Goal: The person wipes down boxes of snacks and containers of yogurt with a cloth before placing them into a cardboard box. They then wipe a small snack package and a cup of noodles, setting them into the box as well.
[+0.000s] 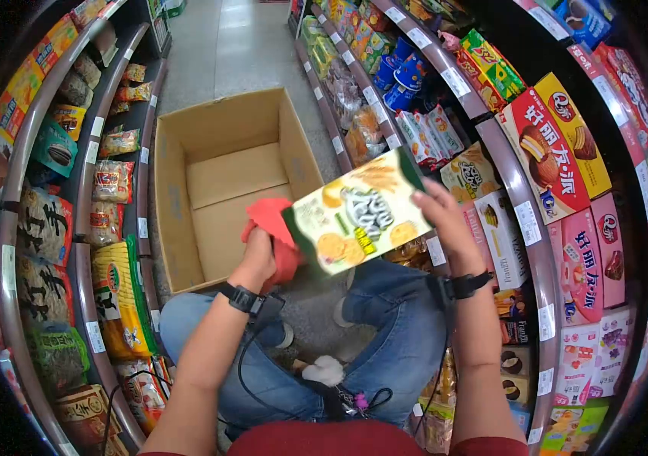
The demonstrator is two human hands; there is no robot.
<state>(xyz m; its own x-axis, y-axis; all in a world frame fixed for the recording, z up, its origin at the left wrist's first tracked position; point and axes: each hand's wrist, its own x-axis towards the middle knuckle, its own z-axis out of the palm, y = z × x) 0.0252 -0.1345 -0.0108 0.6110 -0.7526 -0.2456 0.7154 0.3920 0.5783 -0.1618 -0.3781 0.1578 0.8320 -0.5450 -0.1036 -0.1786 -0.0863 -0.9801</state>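
The cracker box (358,209) is held beside the cardboard carton (172,197), its right end pinched in the right grip (443,216); a red cloth (284,258) is clutched in the left grip (260,254). "好丽友·派" is read on the red pie box (537,152).

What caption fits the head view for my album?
Between snack shelves, the right hand holds a cracker box; the left hand holds a red cloth.

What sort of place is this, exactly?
It looks like a snack aisle in a supermarket or grocery shop. Packaged foods, such as the red pie box, crowd the shelves on both sides, printed labels, apparently price tags, line the shelf edges, and a floor runs between.
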